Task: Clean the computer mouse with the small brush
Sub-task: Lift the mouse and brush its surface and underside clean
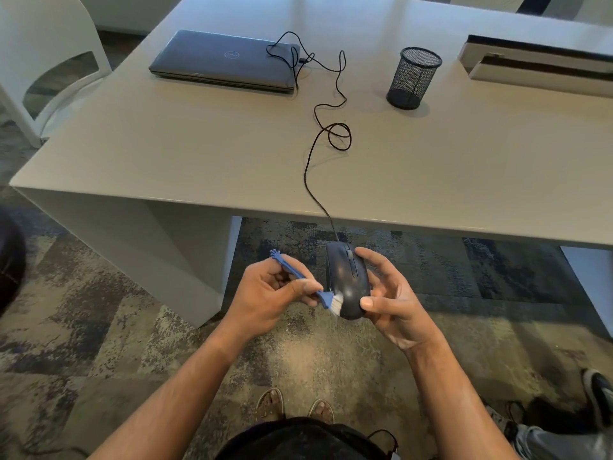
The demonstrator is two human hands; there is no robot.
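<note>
A black wired computer mouse (pixel 346 280) is held in the air in front of the table's near edge, top side up. My right hand (pixel 391 300) grips it from the right, thumb on its rear end and fingers on its far side. My left hand (pixel 268 293) pinches a small blue brush (pixel 298 277) by its handle. The brush's white bristles (pixel 335 303) touch the mouse's left rear side. The mouse cable (pixel 310 167) runs up over the table edge, loops on the tabletop and reaches the closed laptop (pixel 225 59).
The grey table (pixel 166 144) also bears a black mesh pen cup (pixel 414 78) and a long tray-like box (pixel 537 64) at the back right. A white chair (pixel 43 58) stands at the left. Patterned carpet lies below, with another person's shoe (pixel 600 393) at the lower right.
</note>
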